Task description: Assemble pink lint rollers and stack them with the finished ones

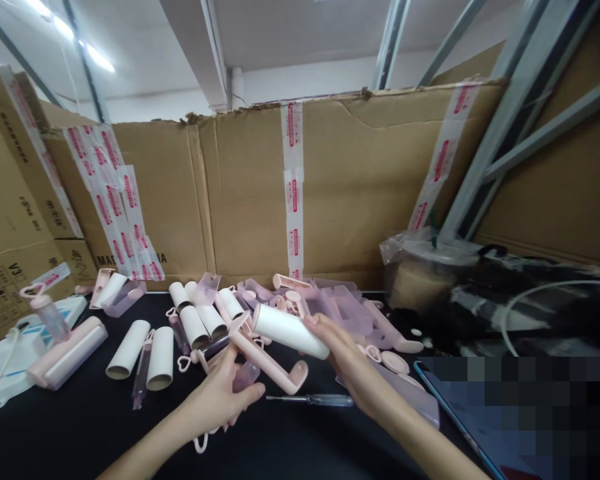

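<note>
My right hand (341,350) is closed around the near end of a white sticky-paper roll (285,328), tilted with its far end to the left. Under that roll is a pink plastic roller frame (265,357) with a curved end; my left hand (223,393) grips it near its left end. A translucent purple piece (246,377) shows by my left thumb, and a pink heart-shaped loop (201,443) hangs below that hand. My left fingers are partly hidden. Just beneath the frame lies a screwdriver (313,400) with a clear handle.
Several white rolls (161,357) stand or lie at left. Purple translucent covers (335,307) and pink parts are heaped behind my hands. A power strip (10,363) lies far left, a tablet (460,413) at right, a bagged drink cup (420,273) behind it. Cardboard (250,200) walls the back.
</note>
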`<state>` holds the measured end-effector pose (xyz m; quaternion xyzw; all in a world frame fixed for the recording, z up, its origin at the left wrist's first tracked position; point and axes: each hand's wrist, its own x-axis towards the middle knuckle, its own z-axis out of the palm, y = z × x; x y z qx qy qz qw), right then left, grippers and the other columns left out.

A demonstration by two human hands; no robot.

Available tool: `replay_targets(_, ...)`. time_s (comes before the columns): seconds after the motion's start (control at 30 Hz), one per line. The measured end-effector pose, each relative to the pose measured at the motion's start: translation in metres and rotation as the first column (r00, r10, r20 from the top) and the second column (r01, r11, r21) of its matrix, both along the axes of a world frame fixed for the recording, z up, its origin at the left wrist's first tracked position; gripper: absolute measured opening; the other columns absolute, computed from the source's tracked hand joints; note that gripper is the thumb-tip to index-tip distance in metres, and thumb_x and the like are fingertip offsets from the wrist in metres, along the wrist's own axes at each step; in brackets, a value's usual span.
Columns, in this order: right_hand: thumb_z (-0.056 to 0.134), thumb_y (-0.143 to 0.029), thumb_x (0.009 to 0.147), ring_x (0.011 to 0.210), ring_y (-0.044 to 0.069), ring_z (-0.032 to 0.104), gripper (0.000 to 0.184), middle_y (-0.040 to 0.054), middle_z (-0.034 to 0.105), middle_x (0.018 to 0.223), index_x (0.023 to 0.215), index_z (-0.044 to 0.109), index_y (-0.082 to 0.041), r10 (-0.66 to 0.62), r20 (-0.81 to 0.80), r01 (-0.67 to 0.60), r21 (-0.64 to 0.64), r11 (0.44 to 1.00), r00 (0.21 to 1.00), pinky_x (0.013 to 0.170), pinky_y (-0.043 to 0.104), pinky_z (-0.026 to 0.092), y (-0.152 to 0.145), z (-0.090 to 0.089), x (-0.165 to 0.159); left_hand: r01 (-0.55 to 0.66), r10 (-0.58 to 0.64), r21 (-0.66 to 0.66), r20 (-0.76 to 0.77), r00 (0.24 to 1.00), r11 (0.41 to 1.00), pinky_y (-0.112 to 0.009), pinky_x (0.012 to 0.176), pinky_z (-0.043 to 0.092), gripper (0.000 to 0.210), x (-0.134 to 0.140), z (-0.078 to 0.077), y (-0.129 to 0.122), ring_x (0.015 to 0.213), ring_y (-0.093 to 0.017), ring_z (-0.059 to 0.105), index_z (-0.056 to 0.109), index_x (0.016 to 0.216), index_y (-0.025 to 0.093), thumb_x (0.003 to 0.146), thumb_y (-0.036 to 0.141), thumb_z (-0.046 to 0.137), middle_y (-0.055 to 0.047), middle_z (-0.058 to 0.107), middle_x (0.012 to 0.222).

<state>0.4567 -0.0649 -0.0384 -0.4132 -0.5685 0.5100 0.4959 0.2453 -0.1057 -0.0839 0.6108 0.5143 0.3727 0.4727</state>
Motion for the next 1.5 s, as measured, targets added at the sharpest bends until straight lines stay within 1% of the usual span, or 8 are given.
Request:
replay_targets(0.13, 0.055, -0.055, 0.077, 0.077, 0.019, 0.050, 0.035, 0.0002, 0.053, 0.078, 0.078, 0.056, -0.020, 0.016, 0.091, -0.015, -0.007, 1.000, 0.996, 0.070, 0.027, 0.041, -0.004, -0.003, -0.008, 0.011, -0.010, -0.016, 0.057, 0.998, 1.000, -0.013, 0.027, 0.032, 0.084, 0.006, -0.013, -0.003, 0.028, -0.007, 0.041, 0.011, 0.141, 0.020, 0.077, 0.036, 0.062, 0.009, 0.048, 0.046)
replay_targets(0.3, 0.053, -0.058, 0.075, 0.073, 0.018, 0.048, 0.038, -0.0018, 0.050, 0.070, 0.071, 0.046, -0.021, -0.008, 0.119, 0.010, -0.022, 1.000, 0.993, 0.069, 0.026, 0.039, -0.008, -0.006, -0.015, -0.051, 0.051, 0.044, 0.006, 0.999, 0.998, -0.015, 0.027, 0.035, 0.079, 0.008, -0.013, -0.006, 0.030, -0.007, 0.046, 0.019, 0.138, 0.019, 0.076, 0.042, 0.061, -0.002, 0.060, 0.071)
replay_targets(0.6, 0.042, -0.056, 0.085, 0.069, 0.015, 0.044, 0.032, -0.0043, 0.044, 0.071, 0.082, 0.043, -0.024, 0.054, 0.222, -0.066, 0.046, 0.997, 0.974, 0.066, 0.025, 0.037, -0.011, -0.020, -0.018, 0.117, -0.111, -0.076, 0.081, 0.990, 0.990, -0.016, 0.033, 0.041, 0.080, 0.012, -0.018, -0.009, 0.035, -0.008, 0.048, -0.004, 0.137, 0.023, 0.083, 0.043, 0.052, 0.006, 0.053, 0.061)
replay_targets(0.73, 0.046, -0.055, 0.083, 0.070, 0.016, 0.044, 0.033, -0.0032, 0.042, 0.073, 0.083, 0.042, -0.023, -0.006, 0.193, -0.016, 0.110, 0.994, 0.981, 0.068, 0.026, 0.038, -0.006, -0.025, -0.019, 0.164, -0.150, -0.017, 0.315, 0.937, 0.986, -0.021, 0.049, 0.047, 0.072, 0.011, -0.012, -0.002, 0.058, -0.013, 0.057, 0.026, 0.133, 0.020, 0.077, 0.046, 0.061, -0.002, 0.059, 0.072)
replay_targets(0.87, 0.045, -0.054, 0.084, 0.073, 0.016, 0.045, 0.032, -0.0029, 0.043, 0.077, 0.087, 0.039, -0.023, -0.034, 0.241, -0.003, 0.152, 0.988, 0.970, 0.071, 0.027, 0.037, -0.006, -0.030, -0.020, 0.000, 0.034, -0.059, 0.576, 0.817, 0.998, -0.031, 0.066, 0.051, 0.058, 0.004, 0.006, 0.007, 0.085, -0.022, 0.060, 0.046, 0.119, 0.020, 0.073, 0.051, 0.063, -0.011, 0.058, 0.101)
replay_targets(0.97, 0.046, -0.054, 0.085, 0.073, 0.016, 0.046, 0.033, -0.0026, 0.046, 0.078, 0.088, 0.038, -0.022, 0.046, 0.264, -0.075, 0.100, 0.992, 0.963, 0.070, 0.028, 0.038, -0.015, -0.037, -0.024, -0.093, 0.118, -0.073, 0.576, 0.809, 0.993, -0.032, 0.056, 0.054, 0.060, 0.002, 0.015, 0.006, 0.079, -0.022, 0.062, 0.044, 0.121, 0.028, 0.069, 0.048, 0.067, -0.008, 0.057, 0.108)
replay_targets(1.17, 0.039, -0.061, 0.085, 0.074, 0.015, 0.046, 0.039, -0.0029, 0.045, 0.076, 0.083, 0.041, -0.022, 0.247, 0.162, -0.242, -0.053, 0.969, 0.955, 0.073, 0.029, 0.039, -0.028, -0.038, -0.028, -0.219, 0.245, -0.113, 0.348, 0.905, 0.969, -0.020, 0.035, 0.044, 0.047, 0.005, 0.013, 0.003, 0.050, -0.013, 0.054, 0.056, 0.092, 0.018, 0.059, 0.045, 0.075, 0.002, 0.053, 0.067)
replay_targets(1.5, 0.055, -0.068, 0.070, 0.049, 0.009, 0.037, 0.052, -0.0032, 0.045, 0.057, 0.066, 0.051, -0.016, 0.382, -0.078, -0.389, -0.261, 0.884, 0.921, 0.047, 0.020, 0.029, -0.011, -0.040, -0.027, -0.094, 0.185, -0.203, 0.498, 0.847, 0.975, -0.026, 0.044, 0.050, 0.036, 0.000, 0.010, 0.008, 0.060, -0.017, 0.058, 0.050, 0.093, 0.021, 0.073, 0.048, 0.064, -0.001, 0.055, 0.074)
